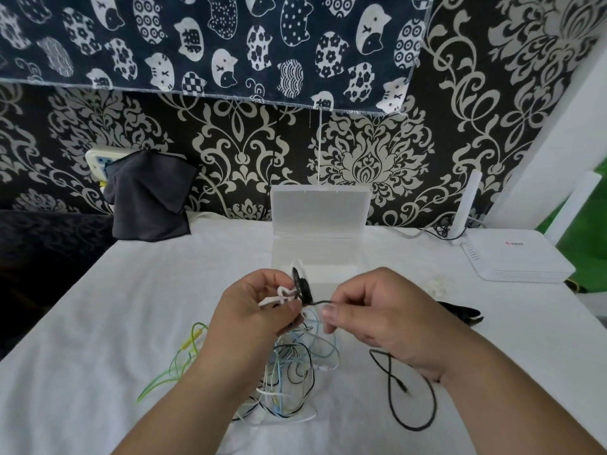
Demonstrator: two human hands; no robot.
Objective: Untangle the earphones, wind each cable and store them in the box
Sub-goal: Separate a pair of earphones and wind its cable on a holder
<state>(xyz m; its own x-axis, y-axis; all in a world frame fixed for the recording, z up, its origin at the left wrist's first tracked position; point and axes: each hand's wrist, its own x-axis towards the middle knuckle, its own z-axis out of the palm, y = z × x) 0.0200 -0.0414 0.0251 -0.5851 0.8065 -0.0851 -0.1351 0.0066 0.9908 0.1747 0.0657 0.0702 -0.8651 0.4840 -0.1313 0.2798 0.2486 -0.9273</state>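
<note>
Both hands are raised over the middle of the white-covered worktop (131,290), just on the near side of the box (318,257). The left hand (253,307) grips a small wound black coil (299,285) together with a white tie (285,292). The right hand (377,318) pinches the black cable tail (320,302) that leaves the coil, thumb against forefinger. The box stands open at the far middle, its lid (320,208) upright by the wall. Below the hands lies the tangle of earphones (295,362) (black, white and pale blue strands), with a green cable (170,366) trailing left and a loose black cable (414,399) looping right. The worktop's left edge slants from far to near, with bare cloth between it and the green cable. A white router (515,257) sits at the far right.
</note>
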